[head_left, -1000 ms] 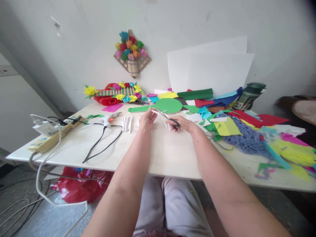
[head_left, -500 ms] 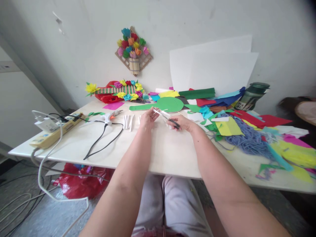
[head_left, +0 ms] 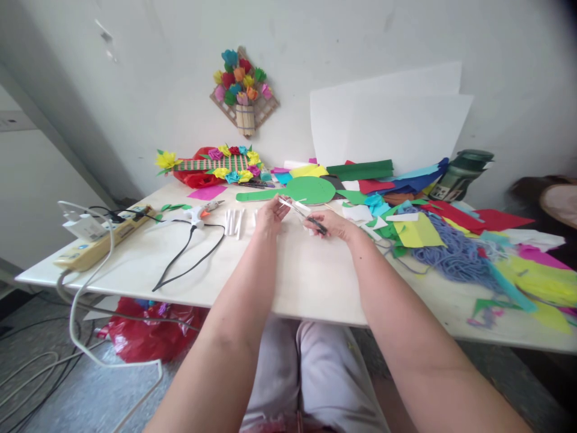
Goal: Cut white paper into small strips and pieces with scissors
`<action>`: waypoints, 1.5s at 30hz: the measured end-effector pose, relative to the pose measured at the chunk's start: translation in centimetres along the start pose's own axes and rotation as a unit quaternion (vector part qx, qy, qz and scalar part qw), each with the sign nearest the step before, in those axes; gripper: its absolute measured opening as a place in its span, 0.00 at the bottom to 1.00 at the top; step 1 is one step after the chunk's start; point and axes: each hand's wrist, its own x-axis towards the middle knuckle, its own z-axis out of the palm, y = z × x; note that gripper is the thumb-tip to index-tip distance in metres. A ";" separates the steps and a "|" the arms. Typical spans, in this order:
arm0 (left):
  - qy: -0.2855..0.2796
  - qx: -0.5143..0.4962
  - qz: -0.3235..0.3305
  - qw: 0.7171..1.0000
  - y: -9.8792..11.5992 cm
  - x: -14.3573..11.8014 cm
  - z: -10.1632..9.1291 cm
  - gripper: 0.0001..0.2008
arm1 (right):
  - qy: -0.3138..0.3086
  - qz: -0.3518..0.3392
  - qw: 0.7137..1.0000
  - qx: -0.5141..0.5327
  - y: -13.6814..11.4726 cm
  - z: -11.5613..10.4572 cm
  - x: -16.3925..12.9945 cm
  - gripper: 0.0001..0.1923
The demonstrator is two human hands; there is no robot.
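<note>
L hand pinches a small white strip above the table, nr the green cutout. R hand clamped on scissors, pointed twd strip. White rolls lie L of L hand.

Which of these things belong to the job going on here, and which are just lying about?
Seemingly in the job:
scissors, held
white piece, held
white rolls, likely

Seemingly just lying about:
yarn
bottle
glue gun

Dark-handled scissors up above the counter, slanting, metal blades angled at a slim white piece, held aloft right near their tips!
</note>
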 end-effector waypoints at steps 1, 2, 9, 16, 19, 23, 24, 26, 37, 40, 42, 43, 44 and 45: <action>-0.001 0.000 0.002 1.000 0.0 0.1 0.0 0.04 | -0.001 0.002 1.000 0.000 0.0 0.0 0.0 0.11; -0.003 -0.001 0.004 1.000 -0.1 0.1 -0.1 0.04 | -0.002 0.004 1.000 0.000 0.0 0.0 0.0 0.11; 0.003 -0.010 0.009 1.000 -0.2 0.2 -0.1 0.04 | -0.001 0.006 1.000 -0.005 -0.2 0.1 -0.1 0.12; 0.003 -0.013 0.012 1.000 -0.3 0.3 -0.2 0.04 | 0.005 -0.002 1.000 0.000 0.2 0.1 0.3 0.15; 0.009 -0.015 0.012 1.000 -0.3 0.4 -0.1 0.04 | 0.008 -0.004 1.000 0.003 0.5 0.1 0.5 0.16; 0.011 -0.019 0.010 1.000 -0.3 0.4 -0.1 0.04 | 0.004 -0.014 1.000 0.013 0.9 0.1 0.8 0.15; 0.011 -0.020 0.010 1.000 -0.3 0.4 -0.1 0.04 | 0.004 -0.015 1.000 0.012 1.0 0.1 0.9 0.15; 0.011 -0.021 0.012 1.000 -0.3 0.5 -0.2 0.03 | 0.005 -0.016 1.000 0.009 1.0 0.1 0.9 0.15; 0.016 -0.021 0.021 0.999 -0.3 0.2 0.0 0.03 | -0.002 -0.012 1.000 0.005 0.5 0.2 0.6 0.16; 0.017 -0.019 0.019 0.999 -0.3 0.2 0.1 0.04 | 0.000 -0.020 1.000 -0.001 0.5 0.2 0.6 0.16; 0.017 -0.019 0.020 0.999 -0.4 0.2 0.1 0.03 | 0.004 -0.024 1.000 -0.004 0.6 0.2 0.6 0.16; 0.017 -0.019 0.021 0.999 -0.4 0.2 0.1 0.03 | 0.006 -0.025 1.000 -0.005 0.6 0.3 0.6 0.16; 0.017 -0.019 0.022 0.999 -0.4 0.2 0.1 0.03 | 0.008 -0.028 1.000 -0.005 0.6 0.3 0.6 0.16; 0.017 -0.020 0.023 0.999 -0.4 0.2 0.1 0.03 | 0.009 -0.030 0.999 -0.006 0.7 0.3 0.6 0.16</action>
